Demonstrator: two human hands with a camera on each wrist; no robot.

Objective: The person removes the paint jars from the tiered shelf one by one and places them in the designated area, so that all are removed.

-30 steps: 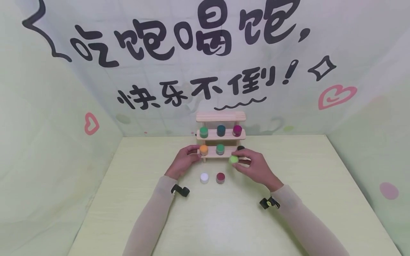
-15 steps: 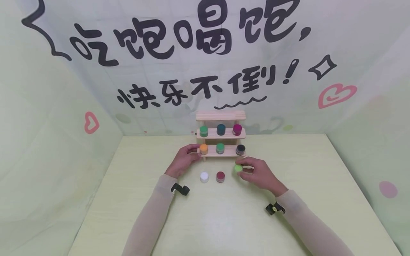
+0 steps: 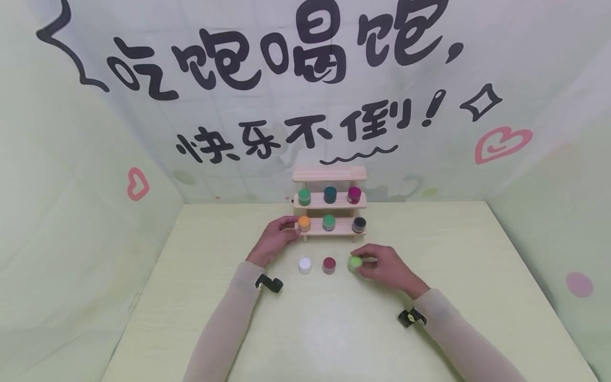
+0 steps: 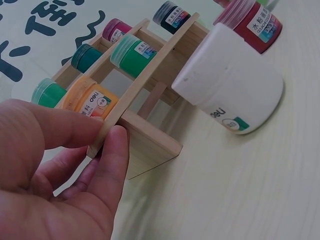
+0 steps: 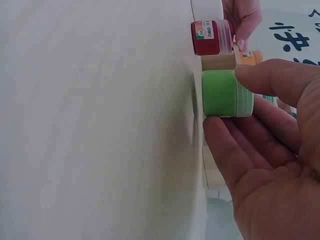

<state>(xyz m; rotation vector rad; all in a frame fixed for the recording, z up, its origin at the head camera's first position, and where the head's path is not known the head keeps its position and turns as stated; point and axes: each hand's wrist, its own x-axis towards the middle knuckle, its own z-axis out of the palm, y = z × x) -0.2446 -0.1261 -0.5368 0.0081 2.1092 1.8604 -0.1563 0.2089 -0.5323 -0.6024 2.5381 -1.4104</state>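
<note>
My left hand (image 3: 273, 241) pinches the left end of the lowest board of a small wooden tiered shelf (image 4: 140, 80), thumb and fingertips on the wood beside the orange paint jar (image 3: 304, 223). In the right wrist view, the thumb and fingers of my right hand (image 3: 387, 268) grip a light green paint jar (image 5: 220, 94) from both sides. That jar is upright, at or just above the tabletop; contact is hard to tell. To its left, a dark red paint jar (image 3: 329, 265) and a white paint jar (image 4: 230, 80) stand in line on the table.
On the lowest board, a green jar (image 3: 329, 222) and a black jar (image 3: 359, 225) stand right of the orange one. The middle board holds a green jar (image 3: 304, 197), a teal jar (image 3: 330, 194) and a magenta jar (image 3: 354, 194). A printed cloth (image 3: 229, 106) hangs behind.
My right hand has carried the light green jar from in front of the lowest board toward me and down, into line with the red and white jars. The left hand has stayed on the shelf.
</note>
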